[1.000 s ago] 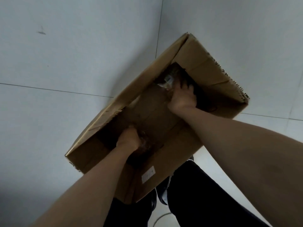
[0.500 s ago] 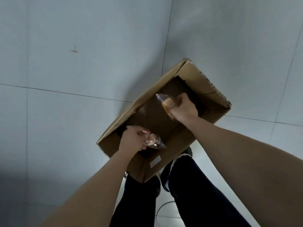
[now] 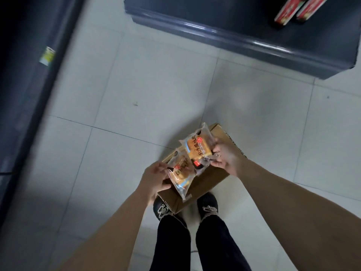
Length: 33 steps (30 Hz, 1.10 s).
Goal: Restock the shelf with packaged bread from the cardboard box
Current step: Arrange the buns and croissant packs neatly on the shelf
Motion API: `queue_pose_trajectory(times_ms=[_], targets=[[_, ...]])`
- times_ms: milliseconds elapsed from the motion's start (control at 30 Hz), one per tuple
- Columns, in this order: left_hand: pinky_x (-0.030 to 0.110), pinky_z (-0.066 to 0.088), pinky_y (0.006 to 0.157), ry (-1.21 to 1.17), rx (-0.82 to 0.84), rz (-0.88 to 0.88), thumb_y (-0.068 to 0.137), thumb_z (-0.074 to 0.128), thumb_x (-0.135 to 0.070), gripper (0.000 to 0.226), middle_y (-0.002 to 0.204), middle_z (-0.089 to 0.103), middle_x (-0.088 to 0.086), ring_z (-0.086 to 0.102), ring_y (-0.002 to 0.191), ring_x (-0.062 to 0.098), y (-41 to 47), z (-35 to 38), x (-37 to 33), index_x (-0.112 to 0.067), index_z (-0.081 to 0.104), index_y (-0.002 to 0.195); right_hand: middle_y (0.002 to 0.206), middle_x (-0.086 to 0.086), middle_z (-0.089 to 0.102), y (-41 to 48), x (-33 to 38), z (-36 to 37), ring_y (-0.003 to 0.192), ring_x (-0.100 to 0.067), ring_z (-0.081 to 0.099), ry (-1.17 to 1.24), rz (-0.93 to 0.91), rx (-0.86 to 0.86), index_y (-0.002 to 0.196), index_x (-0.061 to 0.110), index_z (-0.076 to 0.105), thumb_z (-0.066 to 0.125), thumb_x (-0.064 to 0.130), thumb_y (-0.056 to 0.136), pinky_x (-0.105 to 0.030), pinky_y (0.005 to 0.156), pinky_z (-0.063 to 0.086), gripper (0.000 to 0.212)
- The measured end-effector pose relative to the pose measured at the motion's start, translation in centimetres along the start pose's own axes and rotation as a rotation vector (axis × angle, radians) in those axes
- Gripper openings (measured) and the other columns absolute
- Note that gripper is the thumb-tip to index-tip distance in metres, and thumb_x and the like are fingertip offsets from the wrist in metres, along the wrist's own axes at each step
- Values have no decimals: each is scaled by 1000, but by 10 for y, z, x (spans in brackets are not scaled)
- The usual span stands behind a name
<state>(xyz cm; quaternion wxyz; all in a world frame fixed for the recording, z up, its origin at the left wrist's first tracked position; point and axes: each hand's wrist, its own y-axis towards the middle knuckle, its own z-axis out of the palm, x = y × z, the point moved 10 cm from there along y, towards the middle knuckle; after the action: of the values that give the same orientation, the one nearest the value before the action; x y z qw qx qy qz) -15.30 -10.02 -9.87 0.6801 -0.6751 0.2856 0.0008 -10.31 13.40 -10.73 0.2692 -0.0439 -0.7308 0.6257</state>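
Note:
A brown cardboard box (image 3: 209, 180) stands on the tiled floor just in front of my shoes. My left hand (image 3: 154, 178) grips a clear packet of bread (image 3: 180, 175) by its left edge, above the box's near end. My right hand (image 3: 224, 159) pinches a second bread packet (image 3: 198, 148), printed orange and white, by its right edge, above the box's far end. The two packets overlap slightly in the middle. A dark shelf base (image 3: 224, 34) lies at the top right of the view.
Red packages (image 3: 287, 10) stand on the dark shelf at the top right. Another dark unit (image 3: 25, 71) with a small label runs along the left. Light floor tiles (image 3: 146, 79) spread between them. My legs and shoes (image 3: 207, 208) are just behind the box.
Both hands have come up out of the box, each with a bread packet. The view has risen and pulled back, so the shelves have come into sight.

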Motion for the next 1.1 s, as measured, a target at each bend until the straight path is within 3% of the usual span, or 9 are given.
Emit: queue_pose_trajectory(times_ms=[100,233,367,567,633,733,833,967,1100], targets=[[43,50,71,-250,-25,16,91,38,9,28,85,66,9,61,78,28,-37,-15,-32,-11,54,79,98,1,56,-36,36,13,99,-21,59,-31,-66,-17,110,28,54,31,8,99,-32,76,48,32],[41,55,64,-543,-185,39,92,38,3,25,75,60,7,60,69,27,-82,-36,-67,-7,49,72,113,-7,67,-82,80,43,102,-23,63,-61,-177,64,105,25,62,39,31,101,-33,77,50,24],[36,51,59,-596,-213,145,91,43,-13,12,86,59,10,58,77,26,-125,-58,-100,-6,48,82,111,-4,67,-136,133,75,99,-25,66,-140,-349,173,111,27,61,61,63,80,-37,81,55,47],[50,58,80,-417,-402,294,72,78,-16,33,101,66,17,67,89,31,-184,-112,-138,-15,48,88,100,0,71,-208,185,125,86,-17,69,-287,-534,258,113,22,55,85,26,69,-33,78,48,53],[46,58,79,-517,-429,319,76,77,-11,41,101,62,12,67,86,26,-208,-131,-142,-15,45,102,95,-2,70,-233,199,138,81,-15,68,-297,-583,249,112,13,56,87,29,62,-32,75,47,62],[49,56,81,-601,-459,373,78,76,-8,34,96,66,16,68,78,26,-243,-164,-148,-10,49,99,88,-4,68,-268,215,159,84,-16,66,-216,-607,300,94,14,61,84,27,65,-35,80,47,40],[44,56,77,-706,-467,464,81,72,-7,27,92,66,14,65,71,22,-286,-192,-154,-11,53,101,110,-4,69,-299,223,184,103,-19,64,-79,-539,387,104,24,61,74,30,76,-38,84,48,31],[38,51,74,-1021,-440,612,87,65,-3,44,85,62,6,58,71,20,-345,-216,-158,-21,45,122,122,-3,63,-351,221,236,114,-25,60,-74,-438,591,118,26,63,72,42,71,-45,81,54,51],[42,54,90,-1007,-425,657,88,67,-27,35,102,70,14,67,90,26,-390,-232,-158,-6,65,116,101,-5,73,-417,215,292,101,-29,67,-102,-417,801,115,21,62,60,34,86,-53,95,49,32]])
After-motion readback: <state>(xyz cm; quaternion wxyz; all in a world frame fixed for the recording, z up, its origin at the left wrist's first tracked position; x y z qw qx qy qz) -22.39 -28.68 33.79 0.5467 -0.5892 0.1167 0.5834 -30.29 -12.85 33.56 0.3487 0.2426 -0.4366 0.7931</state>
